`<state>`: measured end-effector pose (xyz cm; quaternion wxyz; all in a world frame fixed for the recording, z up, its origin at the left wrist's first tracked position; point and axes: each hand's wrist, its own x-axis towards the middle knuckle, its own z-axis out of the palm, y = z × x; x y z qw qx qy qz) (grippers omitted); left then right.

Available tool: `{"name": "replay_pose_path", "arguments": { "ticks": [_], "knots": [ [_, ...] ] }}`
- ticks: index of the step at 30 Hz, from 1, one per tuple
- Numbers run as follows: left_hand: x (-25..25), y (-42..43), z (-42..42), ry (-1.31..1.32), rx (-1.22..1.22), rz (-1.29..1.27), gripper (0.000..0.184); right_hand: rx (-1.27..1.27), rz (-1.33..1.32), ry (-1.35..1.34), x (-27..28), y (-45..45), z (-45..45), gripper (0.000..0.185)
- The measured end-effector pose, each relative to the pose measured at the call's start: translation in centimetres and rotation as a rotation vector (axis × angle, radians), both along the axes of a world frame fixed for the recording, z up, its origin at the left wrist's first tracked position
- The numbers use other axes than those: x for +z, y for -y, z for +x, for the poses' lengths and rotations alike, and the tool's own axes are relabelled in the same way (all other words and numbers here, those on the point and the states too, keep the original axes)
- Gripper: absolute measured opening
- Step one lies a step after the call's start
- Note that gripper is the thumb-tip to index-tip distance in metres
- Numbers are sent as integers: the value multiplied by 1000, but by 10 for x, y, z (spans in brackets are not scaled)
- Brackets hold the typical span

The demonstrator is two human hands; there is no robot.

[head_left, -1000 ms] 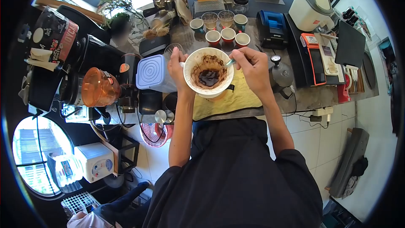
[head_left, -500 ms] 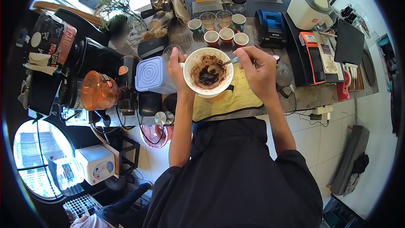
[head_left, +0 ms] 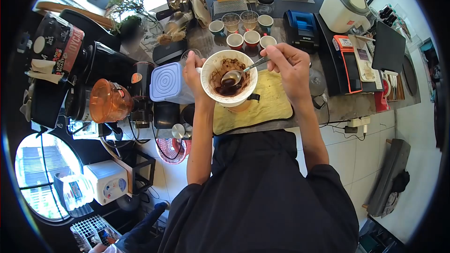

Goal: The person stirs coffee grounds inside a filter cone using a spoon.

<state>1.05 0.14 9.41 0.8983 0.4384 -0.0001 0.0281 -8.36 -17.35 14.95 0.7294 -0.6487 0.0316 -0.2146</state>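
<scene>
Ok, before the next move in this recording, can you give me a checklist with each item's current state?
1. Left hand supports the white dripper: ok, gripping its side.
2. Right hand grips the metal spoon by its handle: ok.
3. Spoon's bowl inside the dripper's rim: ok.
4. Spoon's bowl free of the dark wet coffee grounds: cannot tell, they overlap in view.
5. Yellow towel on the counter below: ok.
6. Gap between right hand and the cup beyond it: cannot tell.

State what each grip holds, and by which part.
Right grip holds a spoon by its handle. Left grip holds the white dripper at its handle side; the exact hold is partly hidden.
</scene>
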Motion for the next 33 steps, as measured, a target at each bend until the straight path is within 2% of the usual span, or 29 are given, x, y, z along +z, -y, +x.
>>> {"name": "replay_pose_path", "arguments": {
  "ticks": [5,7,8,10,14,18,21,25,30,33],
  "knots": [
    [8,-3,2,-23,-71,-52,45,-23,-53,67,25,-4,-4,19],
    [12,-4,2,-26,-90,-60,46,-18,-220,72,24,-4,0,19],
    [14,-4,2,-31,-109,-71,46,-19,-220,73,23,-6,1,19],
    [16,-3,3,-31,-109,-76,46,-77,-432,108,24,-11,3,18],
    [28,-2,-3,-11,-92,2,43,-24,-467,49,22,-16,5,19],
    [19,-6,5,-6,-136,-74,42,33,-401,-18,20,-10,9,21],
    [30,-4,-2,-44,-152,-124,40,97,-240,24,23,-9,8,23],
    [41,-4,-5,-13,-159,-65,42,71,-241,77,38,-10,3,23],
    [42,-3,-2,10,-127,-43,41,-43,-513,161,44,-17,0,21],
    [39,-5,-1,17,-162,-52,41,-1,-544,101,39,-21,0,22]
  ]
}}
